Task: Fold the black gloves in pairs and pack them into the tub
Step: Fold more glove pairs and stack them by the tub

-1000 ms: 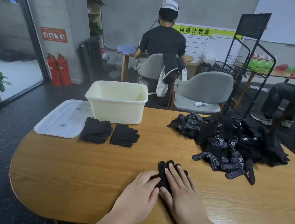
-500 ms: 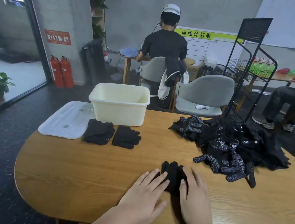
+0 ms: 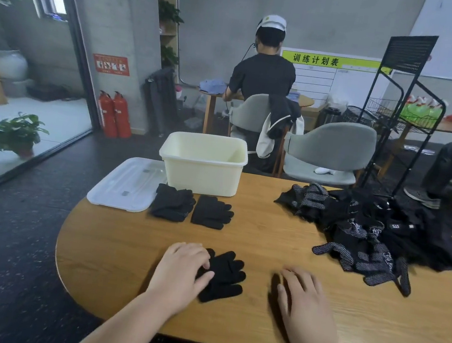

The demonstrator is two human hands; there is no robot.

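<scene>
The right hand is leaving the folded glove pair on the near side of the tub, lying flat and empty. The left hand is gripping the pair's edge. Folding appears complete, with packing now pending.

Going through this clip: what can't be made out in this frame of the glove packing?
Head view only.
1. Floor of the tub: hidden by its own front wall, so packed gloves cannot be seen.
2. The gloves under the left hand: cuff end covered; one or a pair, gripped or pressed, unclear.
3. The pile of gloves: overlapping, count unreadable.
4. The table under the right hand: covered by the palm.
</scene>
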